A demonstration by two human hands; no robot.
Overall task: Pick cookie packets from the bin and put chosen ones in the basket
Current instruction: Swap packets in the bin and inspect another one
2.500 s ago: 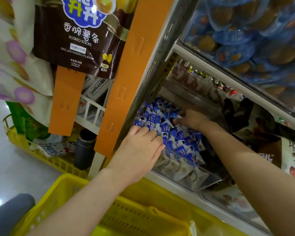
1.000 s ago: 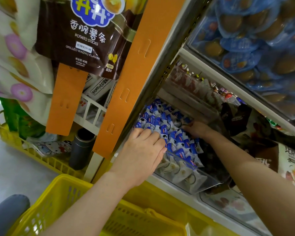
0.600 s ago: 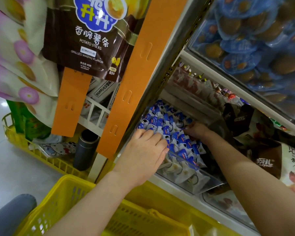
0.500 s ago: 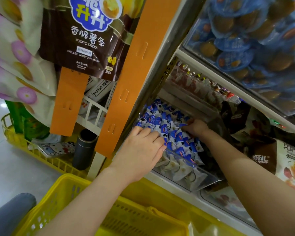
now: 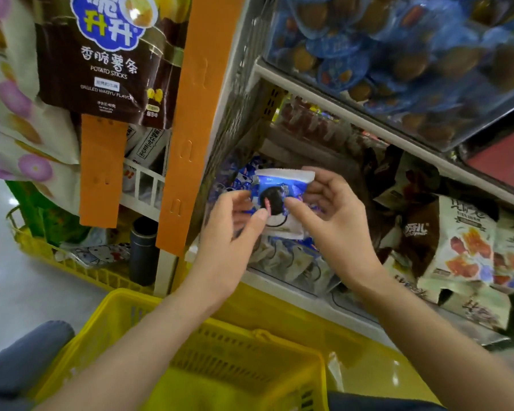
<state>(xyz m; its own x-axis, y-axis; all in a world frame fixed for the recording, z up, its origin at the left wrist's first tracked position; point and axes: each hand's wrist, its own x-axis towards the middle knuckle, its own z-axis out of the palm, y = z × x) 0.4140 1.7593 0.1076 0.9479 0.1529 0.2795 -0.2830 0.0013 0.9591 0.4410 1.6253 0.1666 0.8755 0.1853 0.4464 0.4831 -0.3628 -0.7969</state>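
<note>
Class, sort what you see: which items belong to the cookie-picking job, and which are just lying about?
In the job: cookie packet, bin, yellow basket, left hand, right hand.
Lying about: potato sticks bag, orange strip, dark cylinder.

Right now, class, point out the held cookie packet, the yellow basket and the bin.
cookie packet (image 5: 276, 198): head view, on the dark cookie printed on its front.
yellow basket (image 5: 279, 340): head view, on its far rim.
bin (image 5: 293, 265): head view, on its clear front wall.

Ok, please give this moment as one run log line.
stage: cookie packet picked, not yet in basket | left hand: pinches packet | right hand: pinches packet | packet: held above bin
</note>
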